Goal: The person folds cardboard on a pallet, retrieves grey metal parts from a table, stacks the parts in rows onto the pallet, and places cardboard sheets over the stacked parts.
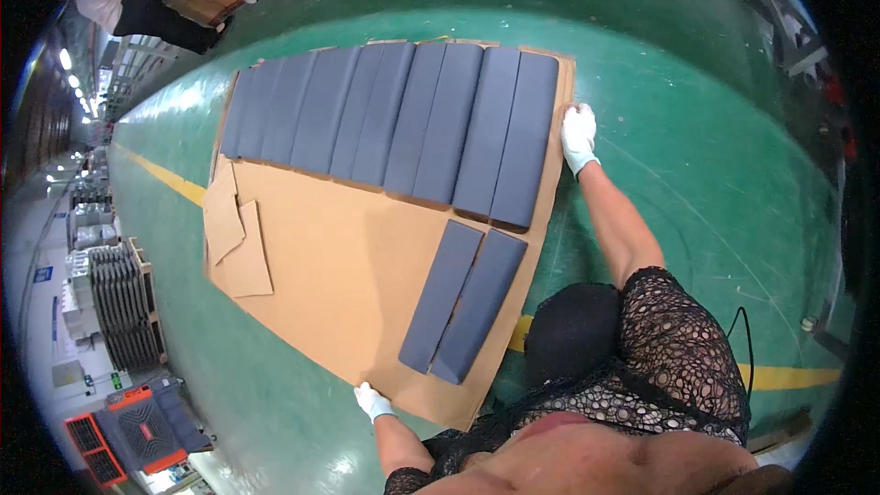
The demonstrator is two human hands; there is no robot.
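A large cardboard sheet (321, 238) lies flat in front of me. Along its far part runs a row of several long, dark blue-grey padded panels (440, 119), side by side. Two shorter padded panels (477, 312) of the same colour rest on its near right part, with a narrow gap between them. My right hand (579, 136), in a white glove, grips the sheet's right edge with fingers curled at the border. At the near left edge my left hand (371, 401), also gloved in white, pinches the cardboard. The undersides of both grips are hidden.
Loose cardboard pieces (243, 243) lie on the sheet's left end. A black rounded object (573, 335) is close by my right arm. Stacked dark panels (124, 307) and an orange-and-grey machine (137, 435) stand at left. Another person (137, 14) works by a rack at far left.
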